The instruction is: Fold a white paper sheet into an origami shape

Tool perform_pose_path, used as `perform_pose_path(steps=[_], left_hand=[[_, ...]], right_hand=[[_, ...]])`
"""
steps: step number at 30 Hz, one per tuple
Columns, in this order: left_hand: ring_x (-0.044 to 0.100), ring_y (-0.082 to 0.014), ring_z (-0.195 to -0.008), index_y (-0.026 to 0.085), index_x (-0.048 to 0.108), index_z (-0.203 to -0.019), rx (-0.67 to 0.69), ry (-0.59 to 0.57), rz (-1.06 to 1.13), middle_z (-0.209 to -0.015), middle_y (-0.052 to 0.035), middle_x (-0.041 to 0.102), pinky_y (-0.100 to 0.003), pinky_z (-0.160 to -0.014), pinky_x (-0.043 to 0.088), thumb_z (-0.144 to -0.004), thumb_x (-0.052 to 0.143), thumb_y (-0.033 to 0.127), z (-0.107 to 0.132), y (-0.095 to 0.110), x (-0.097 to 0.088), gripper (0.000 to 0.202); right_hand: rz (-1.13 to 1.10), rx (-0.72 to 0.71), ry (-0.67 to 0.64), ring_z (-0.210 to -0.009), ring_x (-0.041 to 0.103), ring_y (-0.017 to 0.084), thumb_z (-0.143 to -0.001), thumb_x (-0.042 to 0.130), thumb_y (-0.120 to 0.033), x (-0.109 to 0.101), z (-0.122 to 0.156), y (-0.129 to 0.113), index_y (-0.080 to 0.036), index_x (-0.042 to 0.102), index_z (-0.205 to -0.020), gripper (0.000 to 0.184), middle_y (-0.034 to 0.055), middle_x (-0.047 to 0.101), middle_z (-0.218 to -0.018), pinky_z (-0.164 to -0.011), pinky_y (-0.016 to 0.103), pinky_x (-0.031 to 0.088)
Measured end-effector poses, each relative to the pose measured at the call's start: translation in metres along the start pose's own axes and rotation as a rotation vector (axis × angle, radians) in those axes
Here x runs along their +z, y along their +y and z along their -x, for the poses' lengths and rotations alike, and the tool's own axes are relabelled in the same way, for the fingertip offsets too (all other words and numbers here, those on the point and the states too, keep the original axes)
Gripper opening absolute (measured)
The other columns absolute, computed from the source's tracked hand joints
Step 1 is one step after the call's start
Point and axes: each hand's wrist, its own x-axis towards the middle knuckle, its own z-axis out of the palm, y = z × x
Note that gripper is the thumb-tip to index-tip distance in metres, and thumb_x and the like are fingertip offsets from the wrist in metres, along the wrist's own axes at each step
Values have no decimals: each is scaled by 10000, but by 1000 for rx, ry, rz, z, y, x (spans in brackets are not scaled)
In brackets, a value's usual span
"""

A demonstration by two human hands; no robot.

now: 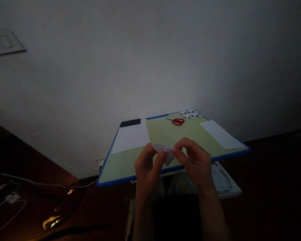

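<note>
Between my two hands is a small folded piece of white paper (168,157), held above the near edge of the table. My left hand (148,164) pinches its left side with thumb and fingers. The right corner of the paper sits in the pinch of my right hand (193,159). Farther back on the green tabletop (125,167) lies a pair of scissors (177,121) with red handles, its blades pointing left. White cut-paper shapes (190,114) are gathered at the far right corner.
White sheets (130,136) lie at the table's left, with a dark flat object (130,123) on their far edge. Another white paper (220,134) is at the right. The wall (150,67) stands behind the table. A white cable (50,184) runs at lower left.
</note>
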Motion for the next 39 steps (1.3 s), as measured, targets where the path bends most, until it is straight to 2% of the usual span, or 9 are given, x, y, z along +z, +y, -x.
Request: perform_pose_path(steps=[4, 8, 14, 25, 30, 33, 35, 39], left_hand=[[676, -151, -832, 226, 803, -981, 68, 20, 71, -913, -32, 739, -233, -722, 528, -974, 794, 298, 0, 0, 0, 73], [652, -162, -798, 219, 813, -949, 119, -2, 101, -863, -37, 699, -257, -686, 526, -972, 788, 271, -1, 1, -2, 62], [635, -164, -759, 199, 772, -910, 94, 25, 77, -834, -33, 662, -265, -652, 522, -969, 780, 244, -1, 6, 0, 75], [591, -116, -691, 200, 729, -887, 155, 223, -42, -780, 13, 630, -212, -620, 476, -1009, 747, 281, -1, 6, 10, 148], [624, -119, -704, 206, 757, -896, 152, 218, -58, -787, 12, 664, -208, -624, 485, -984, 779, 264, -1, 7, 9, 108], [661, -127, -738, 206, 769, -880, 139, 218, -61, -805, 2, 709, -212, -659, 509, -969, 798, 267, 0, 8, 10, 112], [684, -137, -759, 208, 778, -901, 114, 213, -20, -825, -6, 735, -222, -687, 529, -955, 818, 325, -1, 7, 12, 135], [728, -187, -842, 215, 799, -1000, 67, 84, 107, -908, -45, 776, -279, -759, 574, -899, 864, 414, -2, 4, 12, 233]], right_hand=[[-13, -45, -105, -813, 630, 154, -991, 735, -170, -2, -1, -4, -272, 718, -972, 105, -30, 691, -859, -749, 307, 487], [-15, -94, -154, -816, 650, 159, -991, 740, -157, -4, -3, -10, -271, 724, -993, 115, -24, 709, -877, -743, 318, 505], [36, -112, -148, -798, 671, 176, -994, 751, -183, -2, -3, -17, -264, 733, -986, 83, -8, 730, -860, -724, 338, 521], [79, -65, -92, -794, 681, 145, -985, 765, -204, 10, -4, -21, -271, 757, -973, 69, -32, 741, -859, -743, 306, 528], [39, -17, -125, -790, 682, 148, -956, 807, -240, 9, -4, -19, -264, 786, -1010, 63, -22, 757, -865, -736, 300, 532], [39, -2, -86, -753, 663, 145, -962, 802, -238, 10, -3, -16, -257, 787, -947, 28, -22, 736, -816, -716, 298, 518], [23, 20, -14, -739, 654, 146, -965, 797, -255, 12, -2, -14, -254, 777, -906, 63, -20, 722, -794, -692, 292, 512], [-62, 103, 183, -719, 680, 166, -941, 811, -368, 19, -3, -12, -241, 761, -864, 156, -3, 734, -774, -648, 283, 545]])
